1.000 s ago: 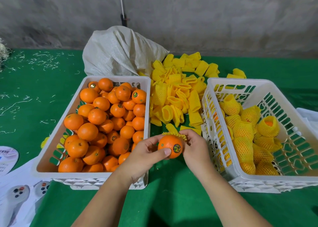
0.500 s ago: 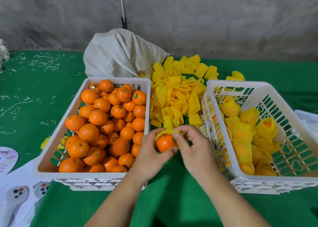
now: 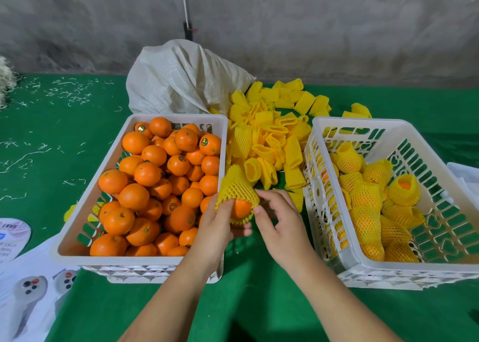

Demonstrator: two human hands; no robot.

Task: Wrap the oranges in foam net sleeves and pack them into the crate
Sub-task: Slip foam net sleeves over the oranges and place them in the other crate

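While the right hand point(image 3: 278, 221) hangs loose, the left hand point(image 3: 219, 229) grips the orange point(image 3: 241, 208) (half-sleeved).

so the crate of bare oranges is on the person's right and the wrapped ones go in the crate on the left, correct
Not quite: the sides are swapped. The head view shows the crate of bare oranges on the person's left, and the crate of wrapped oranges on the right. Between them, both hands work a foam net sleeve over one orange.

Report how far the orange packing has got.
Done: several sleeved oranges lie in the right crate. In hand: the left hand holds an orange partly inside a foam sleeve; the right hand is beside it. Left: the left crate is full of bare oranges.
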